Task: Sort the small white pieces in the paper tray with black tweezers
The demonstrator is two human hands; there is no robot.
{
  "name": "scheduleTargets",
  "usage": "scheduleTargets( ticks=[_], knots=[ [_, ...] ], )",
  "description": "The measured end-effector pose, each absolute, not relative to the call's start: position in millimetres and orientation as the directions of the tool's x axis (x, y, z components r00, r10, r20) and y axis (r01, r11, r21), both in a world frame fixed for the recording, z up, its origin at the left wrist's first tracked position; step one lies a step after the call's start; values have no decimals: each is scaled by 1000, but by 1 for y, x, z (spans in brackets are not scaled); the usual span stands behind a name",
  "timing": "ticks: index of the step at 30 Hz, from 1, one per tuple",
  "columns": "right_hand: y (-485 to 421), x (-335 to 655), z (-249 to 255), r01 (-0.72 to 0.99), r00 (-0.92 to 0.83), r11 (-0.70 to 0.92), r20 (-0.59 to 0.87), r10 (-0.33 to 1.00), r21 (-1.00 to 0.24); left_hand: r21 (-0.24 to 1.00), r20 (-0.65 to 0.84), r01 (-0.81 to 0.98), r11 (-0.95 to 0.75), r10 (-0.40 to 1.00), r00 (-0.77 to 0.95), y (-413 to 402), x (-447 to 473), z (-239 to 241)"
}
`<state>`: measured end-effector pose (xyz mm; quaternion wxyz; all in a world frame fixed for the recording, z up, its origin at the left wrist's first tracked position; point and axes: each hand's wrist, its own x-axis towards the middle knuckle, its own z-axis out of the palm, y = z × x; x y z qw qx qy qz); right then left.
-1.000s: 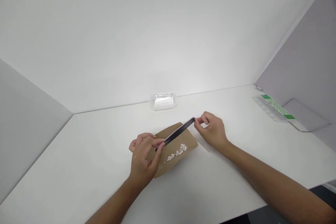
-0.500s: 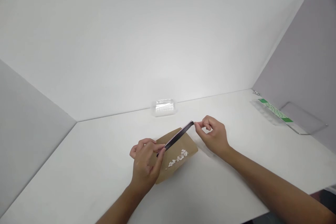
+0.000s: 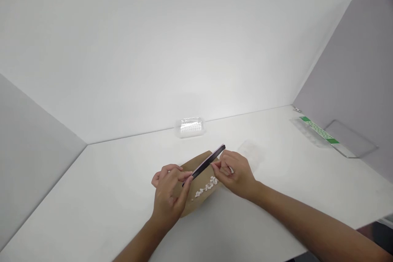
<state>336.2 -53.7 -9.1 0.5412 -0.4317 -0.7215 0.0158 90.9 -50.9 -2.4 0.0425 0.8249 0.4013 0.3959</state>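
My left hand [image 3: 168, 192] pinches the lower end of a long, thin black strip [image 3: 205, 164] with a pale pinkish edge, held aslant above a brown paper sheet [image 3: 196, 166]. What kind of thing the strip is does not show clearly. My right hand [image 3: 233, 172] is closed, thumb and fingertip pressed together at the underside of the strip, right of its middle. Anything between those fingertips is too small to make out. On the paper lie several small white bits [image 3: 206, 187] in a loose row, below the strip.
A clear plastic package [image 3: 190, 127] stands by the back wall. Clear plastic [image 3: 251, 153] lies on the white table [image 3: 107, 196] behind my right hand. Toward the right panel are a green-and-white patterned strip with clear packaging [image 3: 321, 130] and a bent metal wire frame [image 3: 351, 156].
My right hand has moved left and down, from the strip's upper tip to its underside nearer the middle. The clear plastic behind it now shows more. My left hand keeps its hold.
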Motion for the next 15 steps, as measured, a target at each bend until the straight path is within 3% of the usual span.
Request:
scheduleTargets(
  ticks=[5, 12, 15],
  knots=[
    [-51, 341, -2, 622, 106, 556, 763, 638, -551, 369, 637, 617, -695, 673, 377, -52, 91, -3],
    [-53, 337, -4, 636, -10, 605, 778, 628, -479, 356, 664, 602, -715, 647, 375, -52, 92, -2],
    [-50, 344, -3, 614, 121, 543, 749, 652, -572, 357, 675, 599, -717, 641, 364, -53, 94, 0]
  ],
)
